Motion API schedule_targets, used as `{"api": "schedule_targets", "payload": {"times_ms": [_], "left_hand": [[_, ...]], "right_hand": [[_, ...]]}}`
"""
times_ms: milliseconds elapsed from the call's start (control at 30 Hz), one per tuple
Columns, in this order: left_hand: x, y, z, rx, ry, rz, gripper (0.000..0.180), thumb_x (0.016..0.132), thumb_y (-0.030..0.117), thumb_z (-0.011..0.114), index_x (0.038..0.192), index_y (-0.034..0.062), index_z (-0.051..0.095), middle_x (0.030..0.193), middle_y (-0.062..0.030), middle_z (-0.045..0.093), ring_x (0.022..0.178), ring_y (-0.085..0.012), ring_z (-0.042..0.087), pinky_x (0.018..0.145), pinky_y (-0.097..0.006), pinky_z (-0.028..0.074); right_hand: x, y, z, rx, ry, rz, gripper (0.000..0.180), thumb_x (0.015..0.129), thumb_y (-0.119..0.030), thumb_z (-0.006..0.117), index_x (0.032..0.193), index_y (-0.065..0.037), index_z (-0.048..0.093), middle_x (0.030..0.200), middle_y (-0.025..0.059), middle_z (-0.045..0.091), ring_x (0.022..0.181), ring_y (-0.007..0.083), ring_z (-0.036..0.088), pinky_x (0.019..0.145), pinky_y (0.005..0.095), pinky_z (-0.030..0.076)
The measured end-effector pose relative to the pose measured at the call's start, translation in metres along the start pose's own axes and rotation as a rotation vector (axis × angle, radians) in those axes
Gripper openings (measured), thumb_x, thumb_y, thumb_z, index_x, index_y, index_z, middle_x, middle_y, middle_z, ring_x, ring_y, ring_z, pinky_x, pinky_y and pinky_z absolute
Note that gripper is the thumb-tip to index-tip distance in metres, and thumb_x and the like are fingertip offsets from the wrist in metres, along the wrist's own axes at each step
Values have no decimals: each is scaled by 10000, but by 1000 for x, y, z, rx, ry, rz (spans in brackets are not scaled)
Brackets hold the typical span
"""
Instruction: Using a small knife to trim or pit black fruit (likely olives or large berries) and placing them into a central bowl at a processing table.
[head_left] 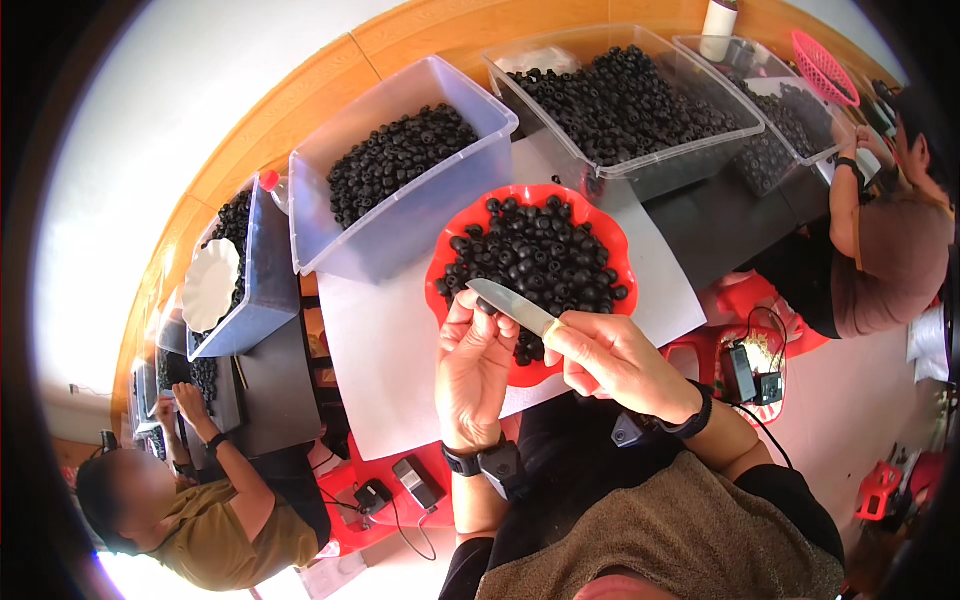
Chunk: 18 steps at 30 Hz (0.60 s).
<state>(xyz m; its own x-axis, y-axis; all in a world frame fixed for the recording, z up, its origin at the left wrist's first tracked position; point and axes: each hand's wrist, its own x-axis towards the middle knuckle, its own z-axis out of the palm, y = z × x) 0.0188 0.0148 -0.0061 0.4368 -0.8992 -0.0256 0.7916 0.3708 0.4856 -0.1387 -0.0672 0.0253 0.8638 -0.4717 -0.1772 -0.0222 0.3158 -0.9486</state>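
A: In the head view, what are the two hands doing?

B: The right hand is holding a small knife; its fingers are closed around the handle, and the blade is pointing to the upper left, toward the left hand. The left hand's fingers are pinching one small black ring-shaped piece at the fingertips, right at the blade.

A: So how is the knife lying against that piece?

B: Its long axis is running from lower right to upper left, and the blade is meeting the piece from the right side. The piece is touching the blade or nearly so; I cannot tell which. The left hand is nearer to it, because it is gripping it.

A: And what is lying around them?

B: Just behind the hands a red basket full of the same black pieces is standing on a white sheet on the desk. Farther back, clear plastic bins are holding more of them. Other people are sitting at the left and at the right, well apart.
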Motion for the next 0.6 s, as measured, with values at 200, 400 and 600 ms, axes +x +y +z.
{"api": "schedule_targets", "payload": {"times_ms": [200, 400, 600], "left_hand": [[-3, -14, 8, 42, -103, -162, 170, 864, 79, 641, 1022, 39, 592, 933, -60, 613, 812, -133, 561, 739, -239, 475], [3, -8, 5, -81, -86, -144, 236, 852, 131, 670, 1041, 25, 577, 910, -69, 582, 813, -166, 539, 763, -269, 474], [0, -3, 4, -130, -25, -141, 202, 880, 80, 622, 1064, 13, 570, 951, -95, 610, 855, -190, 567, 817, -281, 487]], "right_hand": [[1, -2, 13, -104, -177, 23, 302, 985, -241, 484, 809, -6, 558, 577, -13, 458, 526, 53, 449, 490, 219, 358], [-10, 5, 5, -307, -23, -291, 226, 985, -162, 477, 883, 20, 564, 677, 2, 519, 543, 55, 464, 490, 219, 377], [-4, -3, -10, -401, 245, -323, 222, 971, -165, 501, 874, 22, 572, 645, 78, 562, 513, 129, 516, 487, 274, 410]]}}
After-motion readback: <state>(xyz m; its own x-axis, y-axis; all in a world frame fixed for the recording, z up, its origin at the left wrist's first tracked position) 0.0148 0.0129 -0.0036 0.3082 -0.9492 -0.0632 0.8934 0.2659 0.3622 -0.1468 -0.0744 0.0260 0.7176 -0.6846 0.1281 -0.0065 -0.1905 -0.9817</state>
